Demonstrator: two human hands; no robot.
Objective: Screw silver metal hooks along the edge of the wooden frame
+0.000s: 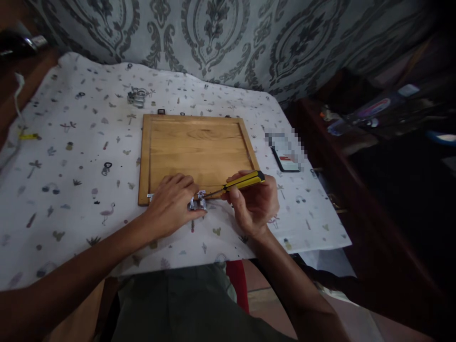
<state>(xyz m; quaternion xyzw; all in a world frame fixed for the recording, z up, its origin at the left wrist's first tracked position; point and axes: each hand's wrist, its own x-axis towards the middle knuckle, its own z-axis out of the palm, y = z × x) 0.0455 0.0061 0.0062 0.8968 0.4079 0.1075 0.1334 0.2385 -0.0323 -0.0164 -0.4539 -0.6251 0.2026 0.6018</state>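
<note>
Grey cloth with a dark ornamental pattern [215, 40] hangs behind the table [81, 199], whose white cover is printed with small palms, flamingos and pineapples. On the right stands dark reddish furniture [388, 223], with a clear bottle [377, 108] lying on it. The wooden panel [199, 149], framed by a raised border, lies flat on the table in front of the person. At its near edge, around the middle, sits a metal hinge [198, 204], and a small metal plate [150, 196] shows near the panel's near left corner.

The left hand [174, 202] rests over that edge, fingers bent on the wood and thumb against the hinge; whether its grip pinches the hinge, I cannot tell. The right hand [253, 202] has its grip closed around the yellow and black handle of a screwdriver [245, 181], which slants down leftward, its tip at the hinge. Beyond the panel's far left corner lies a little cluster of metal hardware [136, 98]. A partly pixelated flat device [289, 164] lies to the panel's right.
</note>
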